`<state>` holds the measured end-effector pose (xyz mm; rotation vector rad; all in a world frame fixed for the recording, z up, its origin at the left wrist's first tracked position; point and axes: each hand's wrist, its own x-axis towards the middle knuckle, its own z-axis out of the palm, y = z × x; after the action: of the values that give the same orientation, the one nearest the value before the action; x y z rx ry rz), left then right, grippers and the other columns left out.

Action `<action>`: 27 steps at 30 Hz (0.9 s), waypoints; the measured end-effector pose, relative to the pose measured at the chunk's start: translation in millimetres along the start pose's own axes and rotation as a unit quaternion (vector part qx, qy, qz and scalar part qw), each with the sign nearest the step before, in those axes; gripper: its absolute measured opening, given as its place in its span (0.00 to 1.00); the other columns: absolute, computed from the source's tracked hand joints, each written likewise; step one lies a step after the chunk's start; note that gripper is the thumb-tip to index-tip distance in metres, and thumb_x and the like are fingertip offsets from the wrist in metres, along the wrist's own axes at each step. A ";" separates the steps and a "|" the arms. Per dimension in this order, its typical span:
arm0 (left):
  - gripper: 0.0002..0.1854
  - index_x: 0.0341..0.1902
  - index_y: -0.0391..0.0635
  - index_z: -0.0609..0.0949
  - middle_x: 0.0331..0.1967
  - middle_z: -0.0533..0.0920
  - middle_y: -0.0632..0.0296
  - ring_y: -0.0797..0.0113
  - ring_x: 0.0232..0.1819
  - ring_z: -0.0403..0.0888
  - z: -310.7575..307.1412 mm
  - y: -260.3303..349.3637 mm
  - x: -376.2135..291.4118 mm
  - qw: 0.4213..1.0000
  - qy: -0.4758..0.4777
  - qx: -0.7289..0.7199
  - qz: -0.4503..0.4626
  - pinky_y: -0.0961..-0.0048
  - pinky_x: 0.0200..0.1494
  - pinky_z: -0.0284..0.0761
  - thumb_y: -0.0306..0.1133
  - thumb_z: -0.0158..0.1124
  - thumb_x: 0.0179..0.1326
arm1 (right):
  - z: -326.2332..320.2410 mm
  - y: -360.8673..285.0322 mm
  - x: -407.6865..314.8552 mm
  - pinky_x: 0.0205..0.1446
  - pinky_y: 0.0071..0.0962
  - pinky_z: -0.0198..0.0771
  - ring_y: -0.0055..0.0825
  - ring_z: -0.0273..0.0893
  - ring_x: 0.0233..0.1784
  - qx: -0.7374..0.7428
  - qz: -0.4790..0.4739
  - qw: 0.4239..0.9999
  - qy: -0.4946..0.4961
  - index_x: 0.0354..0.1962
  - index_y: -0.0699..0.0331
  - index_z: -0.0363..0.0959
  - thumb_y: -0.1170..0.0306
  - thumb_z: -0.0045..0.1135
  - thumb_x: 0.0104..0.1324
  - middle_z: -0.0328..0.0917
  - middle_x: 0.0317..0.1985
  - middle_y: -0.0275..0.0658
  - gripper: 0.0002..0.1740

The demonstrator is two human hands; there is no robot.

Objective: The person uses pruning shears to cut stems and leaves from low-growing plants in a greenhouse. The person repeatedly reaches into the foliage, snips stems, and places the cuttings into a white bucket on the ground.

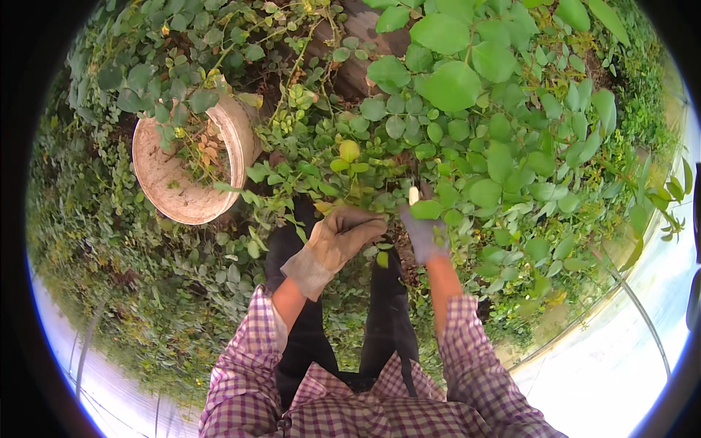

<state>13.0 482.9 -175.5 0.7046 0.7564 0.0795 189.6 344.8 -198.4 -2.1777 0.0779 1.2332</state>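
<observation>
My left hand (342,241), in a tan work glove, has its fingertips pinched together at a leafy stem; small green leaves (382,258) hang just beneath them. A short gap separates it from my right hand (426,232), which wears a greyish glove and is partly covered by leaves. That right hand is closed around a hand tool with a whitish handle end (414,195). Foliage hides most of the tool, so its exact kind is unclear. Around both hands grow leafy bushes that look like roses, with a yellowish leaf cluster (349,152) ahead of the left hand.
A dirty white plastic bucket (150,180) leans at the left among the bushes, with dry and green clippings (208,150) inside. Large leafy shoots (449,82) rise close to the camera at upper right. My dark-trousered legs (383,306) stand amid the foliage. Pale sheeting (608,350) borders the right.
</observation>
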 end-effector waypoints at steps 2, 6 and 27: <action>0.28 0.69 0.31 0.78 0.55 0.87 0.49 0.59 0.57 0.87 14.6 16.6 -5.6 0.995 0.058 0.027 0.076 0.67 0.62 0.82 0.30 0.75 0.70 | -11.4 -18.8 -44.5 0.71 0.33 0.73 0.36 0.75 0.70 0.002 0.023 0.998 -0.061 0.80 0.63 0.58 0.64 0.66 0.70 0.74 0.71 0.46 0.45; 0.51 0.81 0.34 0.62 0.70 0.76 0.47 0.56 0.68 0.80 39.5 22.6 10.3 0.964 0.144 0.152 0.165 0.60 0.68 0.79 0.26 0.84 0.59 | -57.1 -26.6 -105.2 0.57 0.24 0.79 0.28 0.81 0.54 -0.019 -0.063 0.979 -0.192 0.76 0.64 0.64 0.68 0.69 0.67 0.81 0.57 0.40 0.41; 0.36 0.69 0.34 0.76 0.36 0.83 0.64 0.67 0.36 0.86 -23.4 145.3 -67.6 0.940 0.293 -0.174 0.014 0.59 0.46 0.91 0.54 0.70 0.73 | 89.3 -123.1 41.0 0.63 0.45 0.81 0.53 0.87 0.55 -0.569 -0.129 0.784 -0.213 0.63 0.59 0.77 0.59 0.61 0.72 0.84 0.56 0.56 0.25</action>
<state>-26.1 587.0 -57.8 0.3452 1.2643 0.4542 187.4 502.2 -203.2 -2.5570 -1.4561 1.8166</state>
